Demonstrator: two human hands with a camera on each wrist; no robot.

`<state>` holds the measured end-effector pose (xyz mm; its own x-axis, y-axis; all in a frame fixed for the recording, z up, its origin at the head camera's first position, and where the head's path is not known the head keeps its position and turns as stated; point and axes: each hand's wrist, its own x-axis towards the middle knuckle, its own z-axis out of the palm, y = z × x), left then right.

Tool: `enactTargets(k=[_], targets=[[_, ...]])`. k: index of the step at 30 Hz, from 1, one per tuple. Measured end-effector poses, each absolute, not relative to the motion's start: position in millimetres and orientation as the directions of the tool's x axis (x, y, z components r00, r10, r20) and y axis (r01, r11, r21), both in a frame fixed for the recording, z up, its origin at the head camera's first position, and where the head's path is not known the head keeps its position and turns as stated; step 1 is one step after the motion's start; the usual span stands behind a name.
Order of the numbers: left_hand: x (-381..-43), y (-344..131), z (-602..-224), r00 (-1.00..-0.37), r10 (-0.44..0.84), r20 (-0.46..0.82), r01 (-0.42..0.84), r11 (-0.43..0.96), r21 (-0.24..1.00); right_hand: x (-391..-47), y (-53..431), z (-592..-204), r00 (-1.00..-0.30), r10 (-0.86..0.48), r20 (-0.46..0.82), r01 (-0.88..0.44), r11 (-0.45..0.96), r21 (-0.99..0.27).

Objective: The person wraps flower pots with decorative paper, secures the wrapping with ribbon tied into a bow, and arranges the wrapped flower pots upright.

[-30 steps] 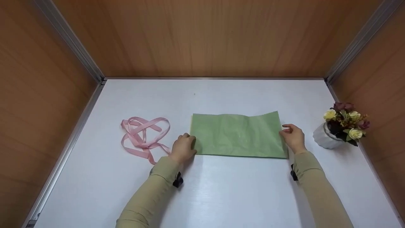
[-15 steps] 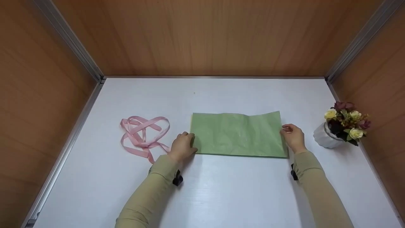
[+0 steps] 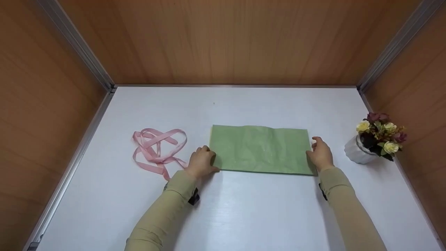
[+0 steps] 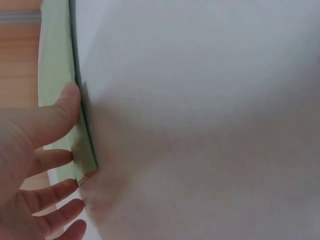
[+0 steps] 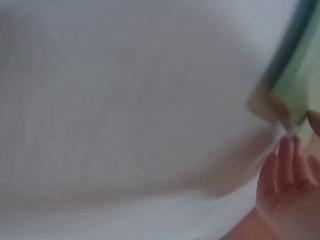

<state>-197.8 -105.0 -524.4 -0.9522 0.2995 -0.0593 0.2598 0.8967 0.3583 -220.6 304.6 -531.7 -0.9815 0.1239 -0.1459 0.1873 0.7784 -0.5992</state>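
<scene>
A green folded sheet (image 3: 259, 150), perhaps wrapping paper, lies flat in the middle of the table as a wide rectangle, slightly wrinkled. A thin pale yellow layer shows along its left edge. My left hand (image 3: 201, 162) rests at its near left corner. In the left wrist view the thumb (image 4: 69, 97) touches the near fold, and the loosely extended fingers lie by the sheet's left end. At the right end my right hand (image 3: 320, 153) has its thumb against the edge, the fingers extended beyond it. The right wrist view is blurred, with the fingers (image 5: 285, 167) beside the green end.
Left of the sheet lies a loosely looped pink ribbon (image 3: 150, 143), its tail passing close to the left hand. A white pot (image 3: 359, 151) with yellow and dark red flowers (image 3: 383, 130) stands at the right. Wood-grain panels (image 3: 237, 42) border the white table (image 3: 174, 108).
The right hand has released the raised far right corner of the green sheet, which has come down flatter, and its fingers have spread. The left thumb has shifted slightly right along the near edge.
</scene>
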Motion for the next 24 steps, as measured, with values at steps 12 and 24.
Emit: enactTargets(k=[12,24], targets=[[-204.7,-104.3,-527.8,-0.953,0.302,-0.005,0.291,0.923,0.25,-215.2,293.4,-531.7,-0.912,-0.383,-0.144,-0.322,0.89,-0.323],[-195.1,-83.6,-527.5,-0.952,0.306,-0.001,0.291,0.905,0.31,-209.5,283.3,-521.7,-0.839,-0.432,-0.33,-0.316,0.881,-0.351]])
